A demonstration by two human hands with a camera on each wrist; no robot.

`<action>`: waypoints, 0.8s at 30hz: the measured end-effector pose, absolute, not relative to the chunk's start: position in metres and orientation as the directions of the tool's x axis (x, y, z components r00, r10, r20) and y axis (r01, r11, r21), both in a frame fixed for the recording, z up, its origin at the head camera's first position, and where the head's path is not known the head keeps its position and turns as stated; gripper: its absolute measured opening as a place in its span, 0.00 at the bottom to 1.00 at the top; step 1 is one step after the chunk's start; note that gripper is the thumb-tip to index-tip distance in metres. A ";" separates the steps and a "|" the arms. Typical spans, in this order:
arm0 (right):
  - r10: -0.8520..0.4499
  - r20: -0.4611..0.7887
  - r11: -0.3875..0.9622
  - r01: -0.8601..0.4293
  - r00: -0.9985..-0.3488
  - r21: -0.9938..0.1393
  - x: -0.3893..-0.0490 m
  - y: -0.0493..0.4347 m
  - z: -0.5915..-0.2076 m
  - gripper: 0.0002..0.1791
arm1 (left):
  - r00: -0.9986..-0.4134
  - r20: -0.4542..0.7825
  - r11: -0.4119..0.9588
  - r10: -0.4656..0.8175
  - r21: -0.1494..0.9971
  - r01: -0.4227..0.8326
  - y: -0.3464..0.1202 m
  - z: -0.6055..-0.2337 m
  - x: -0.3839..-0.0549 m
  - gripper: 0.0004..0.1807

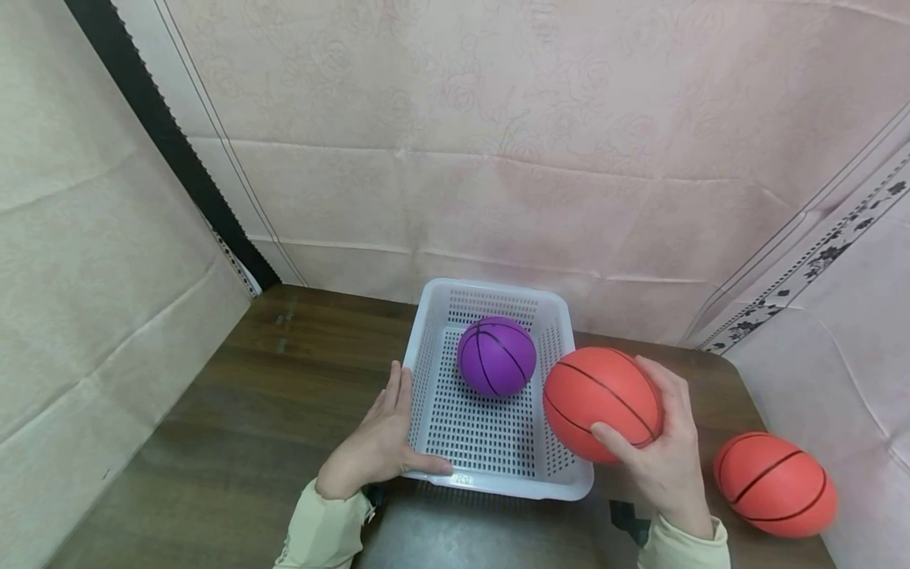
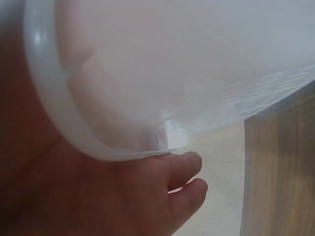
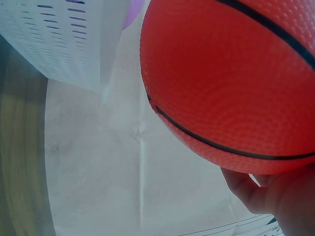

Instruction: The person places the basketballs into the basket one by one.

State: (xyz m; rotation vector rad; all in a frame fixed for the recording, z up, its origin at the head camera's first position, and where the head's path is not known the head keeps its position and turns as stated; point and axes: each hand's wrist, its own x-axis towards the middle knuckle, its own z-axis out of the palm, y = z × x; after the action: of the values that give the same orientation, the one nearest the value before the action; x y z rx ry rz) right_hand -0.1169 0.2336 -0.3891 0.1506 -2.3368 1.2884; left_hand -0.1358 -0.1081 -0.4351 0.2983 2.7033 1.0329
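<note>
My right hand grips a red-orange toy basketball, thumb in front and fingers round its right side. The ball overlaps the right rim of a white perforated plastic basket. In the right wrist view, the ball fills much of the picture beside the basket's slotted wall. A purple toy basketball lies inside the basket. At the basket's near left corner rests my left hand, fingers straight along the left side and thumb along the front rim. The left wrist view shows its fingers outside the wall.
A second red-orange basketball lies on the brown wooden table, right of my right hand. Pale patterned cloth hangs behind the basket and at both sides. A dark strip runs down the left corner.
</note>
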 end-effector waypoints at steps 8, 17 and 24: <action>0.106 0.408 0.561 -0.284 -0.907 -0.777 -0.119 0.229 -0.391 0.51 | -0.951 -0.148 0.735 0.271 0.670 0.106 -0.108 -0.434 -0.136 0.82; 0.088 0.387 0.580 -0.269 -0.918 -0.769 -0.119 0.227 -0.394 0.51 | -0.951 -0.136 0.734 0.279 0.669 0.120 -0.108 -0.436 -0.137 0.83; 0.054 0.404 0.584 -0.299 -0.913 -0.755 -0.121 0.224 -0.395 0.51 | -0.951 -0.144 0.737 0.274 0.667 0.111 -0.108 -0.435 -0.136 0.83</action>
State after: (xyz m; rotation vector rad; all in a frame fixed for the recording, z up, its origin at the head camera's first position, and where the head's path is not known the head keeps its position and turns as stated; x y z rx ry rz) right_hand -0.1213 0.2242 -0.3953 0.1977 -2.4310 1.2625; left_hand -0.1364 -0.1083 -0.4347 0.3041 2.7060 1.0173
